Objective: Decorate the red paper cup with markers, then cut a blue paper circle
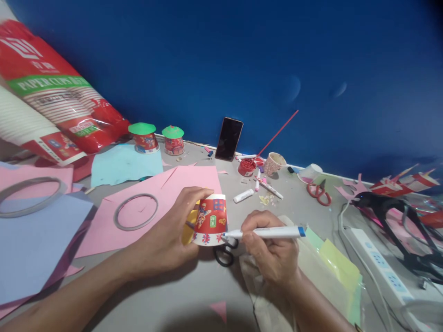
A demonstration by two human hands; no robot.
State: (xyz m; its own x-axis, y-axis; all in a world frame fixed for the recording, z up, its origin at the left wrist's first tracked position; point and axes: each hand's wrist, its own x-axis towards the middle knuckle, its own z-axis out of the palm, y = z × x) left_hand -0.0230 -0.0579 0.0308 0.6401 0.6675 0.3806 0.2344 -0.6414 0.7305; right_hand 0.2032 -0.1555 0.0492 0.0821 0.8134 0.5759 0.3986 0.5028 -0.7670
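My left hand (180, 226) is closed round a red printed paper cup (212, 216), which is held upside down with its wide white rim at the bottom. Small red and blue marks run along that rim. In my right hand (273, 249) is a white marker (268, 232) with a blue end, its tip at the lower right edge of the cup. Behind and below the cup, black-handled scissors (224, 256) lie on the table, partly hidden. A white marker cap or pen (243, 196) lies just beyond my right hand.
Pink paper (194, 177) with a grey ring (135, 212) lies at left. Two decorated cups with green tops (144, 140) stand behind, near a phone (229, 138) leaning on the blue wall. Red-handled scissors (319, 193) and a power strip (379, 263) are at right.
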